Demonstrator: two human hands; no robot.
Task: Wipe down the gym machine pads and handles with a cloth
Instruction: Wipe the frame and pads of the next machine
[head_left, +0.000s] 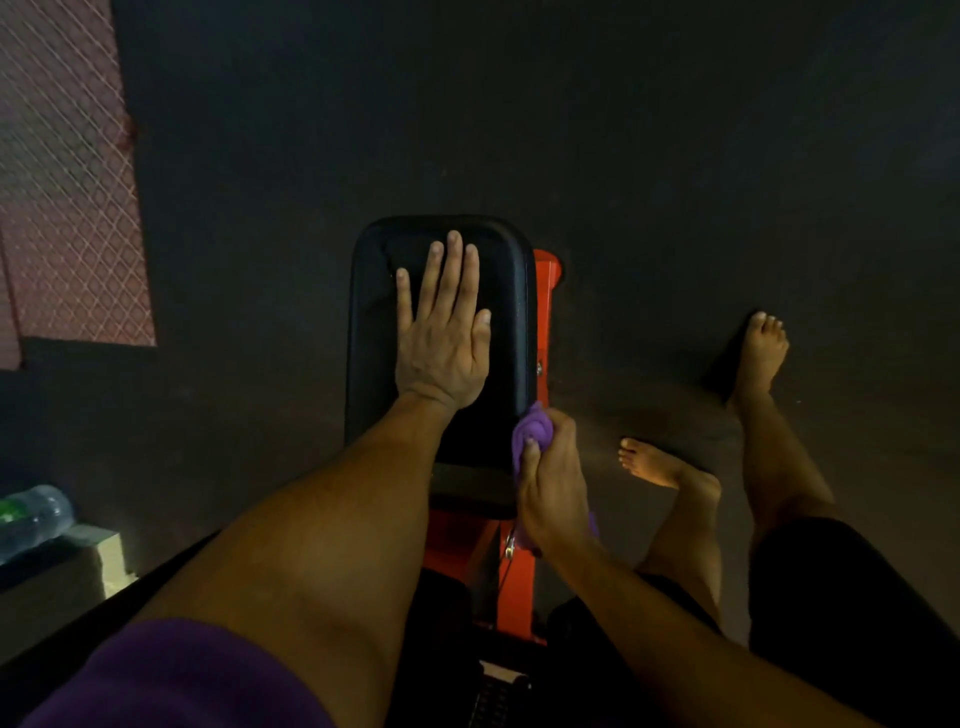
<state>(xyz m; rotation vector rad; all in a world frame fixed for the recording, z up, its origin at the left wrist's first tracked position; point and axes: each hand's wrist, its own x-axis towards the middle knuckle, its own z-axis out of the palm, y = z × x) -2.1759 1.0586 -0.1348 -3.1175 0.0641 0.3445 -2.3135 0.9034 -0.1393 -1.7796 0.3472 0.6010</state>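
Pad (441, 332) lengthwise, away from viewer

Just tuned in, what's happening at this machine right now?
A person is cleaning a black pad on an orange-framed gym machine. The left hand lies flat on top of the pad, fingers straight, apparently steadying it. The right hand grips a bunched purple cloth against the pad's right edge, near the frame. A water bottle lies on a ledge at the left. The person's bare feet are on the dark floor to the right.
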